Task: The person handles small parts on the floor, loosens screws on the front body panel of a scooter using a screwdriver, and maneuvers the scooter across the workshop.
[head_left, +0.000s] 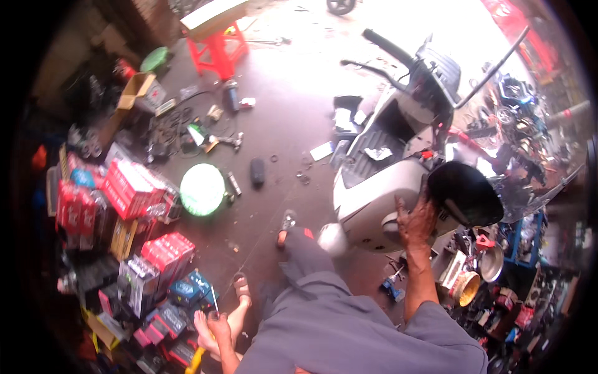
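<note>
My right hand (416, 219) rests on the pale body panel of a scooter (367, 198), its fingers stretched out and apart. Close against those fingers is a black rounded part (467, 194) that looks like the scooter's seat. At the lower left, my left hand (219, 326) is closed around a tool with a thin metal shaft (214, 298), like a screwdriver; its handle is hidden in the hand. Beside that hand are bare skin, a foot or another hand, and a yellow bar-shaped thing (195, 359). A sandalled foot (242, 289) stands just beyond.
Red boxes (132, 188) and smaller cartons pile up on the left. A round green-white stool top (202, 189) and a dark oblong object (257, 171) are on the floor ahead. A red stool (218, 53) stands farther off. Wheel parts (466, 288) and tools crowd the right.
</note>
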Tool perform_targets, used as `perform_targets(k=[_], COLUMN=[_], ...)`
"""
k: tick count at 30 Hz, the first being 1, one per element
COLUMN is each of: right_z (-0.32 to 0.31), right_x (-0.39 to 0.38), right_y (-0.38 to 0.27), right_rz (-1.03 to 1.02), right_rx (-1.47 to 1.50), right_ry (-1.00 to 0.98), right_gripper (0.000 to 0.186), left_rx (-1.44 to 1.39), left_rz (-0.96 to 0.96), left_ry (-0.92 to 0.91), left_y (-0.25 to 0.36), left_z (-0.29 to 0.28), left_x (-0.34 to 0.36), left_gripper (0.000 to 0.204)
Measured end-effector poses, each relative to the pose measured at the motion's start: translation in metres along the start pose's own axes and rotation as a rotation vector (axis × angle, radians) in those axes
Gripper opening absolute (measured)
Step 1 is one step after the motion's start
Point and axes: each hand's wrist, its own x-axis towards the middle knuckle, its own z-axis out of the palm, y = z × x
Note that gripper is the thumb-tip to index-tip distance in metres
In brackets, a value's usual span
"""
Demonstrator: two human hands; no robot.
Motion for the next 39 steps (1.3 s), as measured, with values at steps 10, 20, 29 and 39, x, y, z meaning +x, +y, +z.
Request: perform_targets(k=[10,20,29,39], right_z=[0.008,0.016,0.032,0.03], right_x=[0.017,0.048,0.067,0.076], right_y=[-0.004,-0.034,-0.024,-0.027], right_rz=[0.15,0.238,0.33,0.182], right_rx=[0.01,-0.032,0.072,-0.072], right_ry=[-0.048,-0.013,0.078,0.236], right_gripper=[0.086,0.063,0.038,0.026], left_rx=[0.186,0.227,0.318,0.378], left_rz=[0.136,0.281,0.395,0.592], left_ry=[-0.166,-0.271,-0.346,-0.49], left_y=[0.119,0.204,0.288,0.397], left_z=[0.02,0.014,0.012,0.055], left_x=[0.097,0.202,0.295,0.38], left_gripper=[0.01,0.017,0.012,0.017])
